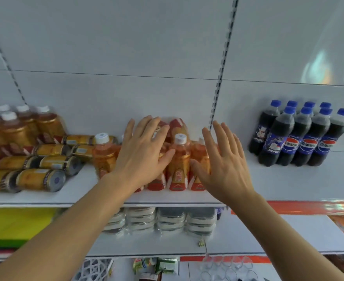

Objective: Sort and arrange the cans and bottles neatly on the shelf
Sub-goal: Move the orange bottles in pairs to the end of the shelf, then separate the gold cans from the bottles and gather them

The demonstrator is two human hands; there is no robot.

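Observation:
Several orange drink bottles [178, 165] with white caps stand grouped in the middle of the white shelf [278, 183]. My left hand [141, 151] lies flat with spread fingers over the left bottles of the group. My right hand [223, 161] is spread flat at the group's right side, partly hiding a bottle. Several yellow cans [39, 179] lie on their sides at the left. Behind them stand amber bottles [19, 126] with white caps. At the right, several dark cola bottles [301, 136] with blue caps stand in neat rows.
Slotted uprights [220, 78] run up the white back panel. The lower shelf holds stacked packs of flat containers [167, 220] and yellow and green packages [15, 222]. Below, clear glasses [224, 266] and small packets stand. An orange price strip [309, 206] edges the right shelf.

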